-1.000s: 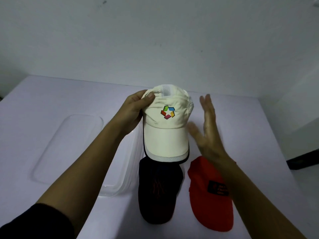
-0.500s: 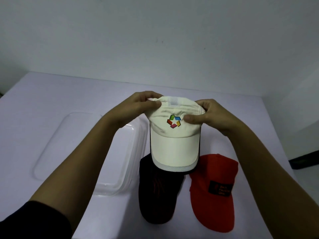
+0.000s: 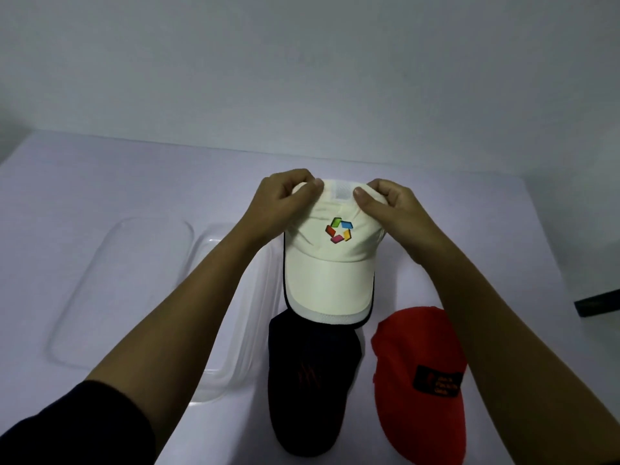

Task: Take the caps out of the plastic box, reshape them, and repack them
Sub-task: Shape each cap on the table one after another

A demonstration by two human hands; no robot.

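Observation:
A cream cap (image 3: 330, 276) with a coloured logo is held above the table, brim toward me. My left hand (image 3: 285, 203) pinches the crown's top left and my right hand (image 3: 385, 206) pinches its top right. Below it a dark navy cap (image 3: 308, 380) lies flat on the table, its top edge hidden under the cream brim. A red cap (image 3: 422, 377) with a black patch lies to the right of the navy one. The clear plastic box (image 3: 241, 330) stands left of the caps, partly behind my left forearm.
The box's clear lid (image 3: 117, 280) lies flat on the white table (image 3: 100, 179), left of the box. A wall rises behind the table's far edge. A dark object (image 3: 597, 305) shows past the table's right edge.
My right hand, open beside the cap a second ago, has closed on the crown's right side. Both hands have shifted toward the top of the crown.

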